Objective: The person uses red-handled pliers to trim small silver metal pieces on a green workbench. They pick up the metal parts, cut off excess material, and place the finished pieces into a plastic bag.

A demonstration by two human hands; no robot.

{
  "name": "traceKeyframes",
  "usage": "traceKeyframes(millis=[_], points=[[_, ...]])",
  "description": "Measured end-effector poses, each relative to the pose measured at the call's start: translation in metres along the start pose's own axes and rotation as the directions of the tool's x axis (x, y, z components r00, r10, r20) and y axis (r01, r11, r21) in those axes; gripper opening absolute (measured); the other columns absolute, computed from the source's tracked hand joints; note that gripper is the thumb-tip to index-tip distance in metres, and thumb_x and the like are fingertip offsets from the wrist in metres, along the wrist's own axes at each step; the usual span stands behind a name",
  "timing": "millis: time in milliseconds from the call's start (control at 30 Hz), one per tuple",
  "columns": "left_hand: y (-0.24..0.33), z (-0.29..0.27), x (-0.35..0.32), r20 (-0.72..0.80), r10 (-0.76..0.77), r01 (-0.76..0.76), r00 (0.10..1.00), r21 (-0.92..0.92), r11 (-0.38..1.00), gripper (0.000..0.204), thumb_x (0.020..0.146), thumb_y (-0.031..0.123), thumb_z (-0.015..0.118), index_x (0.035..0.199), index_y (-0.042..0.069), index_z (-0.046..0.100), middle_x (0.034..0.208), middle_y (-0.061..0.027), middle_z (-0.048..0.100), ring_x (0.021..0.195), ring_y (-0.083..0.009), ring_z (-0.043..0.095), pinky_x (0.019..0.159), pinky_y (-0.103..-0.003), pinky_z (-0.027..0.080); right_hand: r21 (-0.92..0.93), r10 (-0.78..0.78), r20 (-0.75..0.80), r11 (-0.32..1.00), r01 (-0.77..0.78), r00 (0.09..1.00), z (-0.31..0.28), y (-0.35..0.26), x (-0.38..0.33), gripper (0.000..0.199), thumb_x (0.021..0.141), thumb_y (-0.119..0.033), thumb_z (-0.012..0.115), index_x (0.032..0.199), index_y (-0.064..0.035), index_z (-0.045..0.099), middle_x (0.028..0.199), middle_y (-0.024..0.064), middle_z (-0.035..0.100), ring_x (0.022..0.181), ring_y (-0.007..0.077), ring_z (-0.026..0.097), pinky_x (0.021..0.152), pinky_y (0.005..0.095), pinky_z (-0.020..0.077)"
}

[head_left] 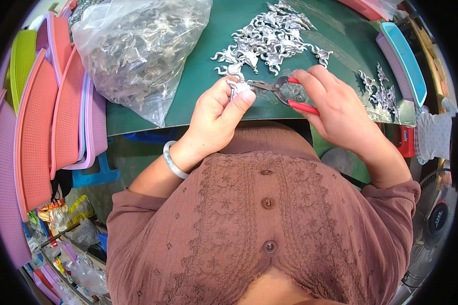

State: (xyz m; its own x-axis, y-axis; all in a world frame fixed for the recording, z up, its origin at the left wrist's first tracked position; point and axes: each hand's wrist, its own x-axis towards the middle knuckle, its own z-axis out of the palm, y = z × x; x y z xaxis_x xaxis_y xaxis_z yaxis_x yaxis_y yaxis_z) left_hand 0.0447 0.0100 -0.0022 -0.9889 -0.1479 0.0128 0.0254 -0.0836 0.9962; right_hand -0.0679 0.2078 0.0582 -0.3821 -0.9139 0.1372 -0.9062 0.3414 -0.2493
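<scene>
Left fingers (pixel 236 107) pinch 1 shiny silvery metal piece (pixel 238 88), partly hidden.

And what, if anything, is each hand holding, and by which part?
The left hand pinches a silver metal piece between thumb and fingers; its exact gripped part is covered. The right hand holds red-handled pliers by their handles.

We see bright light, whose source we cannot tell, and dimmer shade under the green tabletop (pixel 219 25). The transparent plastic bag (pixel 137 56) and silvery metal castings (pixel 269 38) give white glints. Toward our dark, rounded edges, the plastic baskets (pixel 33 132) bend visibly.
</scene>
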Motion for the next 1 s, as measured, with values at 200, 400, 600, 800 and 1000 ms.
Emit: traceKeyframes(millis=[200,400,600,800,1000], points=[[0.000,0.002,0.000,0.001,-0.009,0.009,1.000,-0.006,1.000,0.015,0.090,0.018,0.053,0.090,0.003,0.052,0.077,0.0052,0.051,0.069,-0.0029,0.041,0.062,-0.019,0.037,0.012,0.024,0.026,1.000,-0.025,0.999,0.001,-0.001,0.000,0.046,0.071,-0.009,0.063,0.112,-0.0010,0.044,0.097,0.0156,0.048,0.084,0.0350,0.052,0.070,0.0388,0.0438],[-0.006,0.004,0.000,-0.033,0.047,-0.045,0.998,0.071,0.997,0.018,0.086,0.019,0.059,0.086,0.001,0.054,0.072,0.0056,0.052,0.065,-0.0024,0.041,0.057,-0.019,0.037,-0.038,-0.002,0.002,0.999,0.002,1.000,0.004,-0.002,0.001,0.035,0.072,-0.010,0.062,0.103,-0.0009,0.049,0.086,0.0128,0.051,0.080,0.0303,0.055,0.066,0.0377,0.0462],[-0.007,0.007,-0.002,-0.096,-0.049,0.065,0.994,0.175,0.982,0.020,0.084,0.019,0.063,0.078,0.001,0.057,0.065,0.0062,0.052,0.060,-0.0016,0.040,0.051,-0.019,0.036,-0.045,0.014,0.040,0.999,-0.012,0.999,0.008,-0.003,0.000,0.031,0.072,-0.010,0.060,0.100,-0.0011,0.050,0.084,0.0130,0.052,0.078,0.0302,0.056,0.064,0.0370,0.0470],[-0.017,0.007,-0.007,-0.084,0.106,-0.096,0.991,0.114,0.989,0.020,0.085,0.019,0.062,0.076,0.001,0.057,0.064,0.0062,0.051,0.058,-0.0013,0.039,0.049,-0.019,0.034,-0.080,0.002,0.034,0.997,0.001,0.999,0.013,-0.005,-0.002,0.025,0.073,-0.011,0.060,0.093,-0.0005,0.049,0.082,0.0135,0.052,0.076,0.0300,0.057,0.064,0.0365,0.0474],[-0.021,0.004,-0.012,-0.082,0.232,-0.206,0.969,0.246,0.947,0.022,0.083,0.017,0.063,0.070,0.002,0.054,0.057,0.0029,0.047,0.054,-0.0037,0.039,0.047,-0.021,0.034,-0.066,-0.009,0.060,0.998,0.013,0.998,0.015,-0.005,-0.001,0.019,0.075,-0.011,0.059,0.086,-0.0011,0.048,0.078,0.0133,0.052,0.071,0.0304,0.057,0.060,0.0375,0.0474]])
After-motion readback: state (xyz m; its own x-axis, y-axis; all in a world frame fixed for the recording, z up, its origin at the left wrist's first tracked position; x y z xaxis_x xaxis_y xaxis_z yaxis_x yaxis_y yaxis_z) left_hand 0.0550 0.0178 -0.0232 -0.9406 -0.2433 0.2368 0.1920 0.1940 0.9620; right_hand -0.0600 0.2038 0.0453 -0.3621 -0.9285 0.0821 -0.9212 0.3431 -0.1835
